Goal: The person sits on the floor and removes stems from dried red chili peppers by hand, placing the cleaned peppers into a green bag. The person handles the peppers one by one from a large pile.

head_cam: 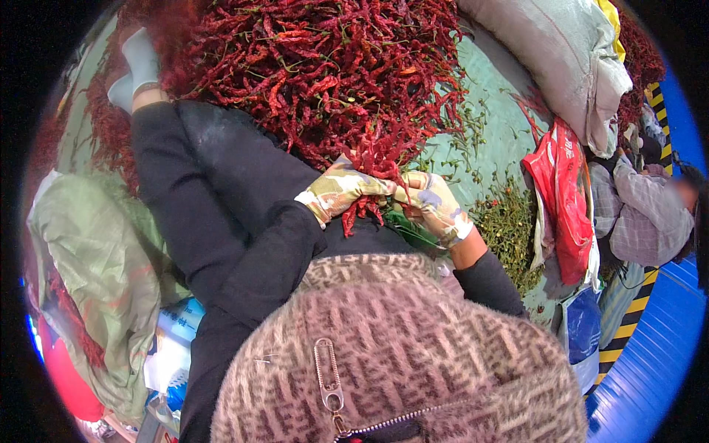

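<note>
My left hand (346,188), in a camouflage-patterned glove, holds a bunch of dried red chili peppers (382,158) above my lap. Some chilies hang below the glove. My right hand (435,202), gloved alike, meets it at the fingertips, with a chili between its fingers. Just past both hands a large heap of dried red chilies (332,66), many with stems, spreads from my folded legs. Loose green-brown chili stems (507,238) lie in a pile to the right of my right hand.
A full whitish woven sack (537,44) lies at the upper right, above a red plastic bag (570,205). A person (645,210) in a checked shirt sits at the far right beside black-and-yellow floor tape (626,332). At left stands a pale green woven sack (99,266) with chilies.
</note>
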Available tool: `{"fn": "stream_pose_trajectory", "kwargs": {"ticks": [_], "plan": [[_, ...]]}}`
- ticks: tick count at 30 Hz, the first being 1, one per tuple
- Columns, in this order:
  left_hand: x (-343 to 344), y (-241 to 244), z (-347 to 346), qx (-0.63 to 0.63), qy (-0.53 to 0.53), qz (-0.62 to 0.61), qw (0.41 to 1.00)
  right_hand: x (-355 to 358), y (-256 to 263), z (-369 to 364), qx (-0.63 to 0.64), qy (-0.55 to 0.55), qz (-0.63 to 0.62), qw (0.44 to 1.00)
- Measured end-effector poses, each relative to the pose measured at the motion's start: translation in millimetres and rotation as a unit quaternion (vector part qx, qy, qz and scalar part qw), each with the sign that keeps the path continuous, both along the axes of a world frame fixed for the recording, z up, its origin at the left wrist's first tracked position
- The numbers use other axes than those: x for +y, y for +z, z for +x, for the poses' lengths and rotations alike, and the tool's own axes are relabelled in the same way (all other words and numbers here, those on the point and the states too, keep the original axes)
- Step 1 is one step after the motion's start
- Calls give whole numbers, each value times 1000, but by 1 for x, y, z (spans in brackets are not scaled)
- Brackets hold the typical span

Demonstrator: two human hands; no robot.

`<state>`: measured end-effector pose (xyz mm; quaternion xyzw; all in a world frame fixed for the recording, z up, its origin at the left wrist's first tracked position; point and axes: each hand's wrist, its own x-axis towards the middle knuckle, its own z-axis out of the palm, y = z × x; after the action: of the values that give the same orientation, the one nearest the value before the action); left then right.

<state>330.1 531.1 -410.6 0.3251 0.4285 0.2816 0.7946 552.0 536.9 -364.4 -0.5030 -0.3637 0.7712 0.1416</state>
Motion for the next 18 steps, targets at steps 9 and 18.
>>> {"fn": "stream_pose_trajectory", "kwargs": {"ticks": [9, 18], "plan": [[10, 26, -3, -145, 110, -21, 983, 25, -50, 79, -367, 5, 299, 881], [11, 12, -1, -112, 149, 4, 983, 24, -46, 41, -441, 206, 442, 754]]}}
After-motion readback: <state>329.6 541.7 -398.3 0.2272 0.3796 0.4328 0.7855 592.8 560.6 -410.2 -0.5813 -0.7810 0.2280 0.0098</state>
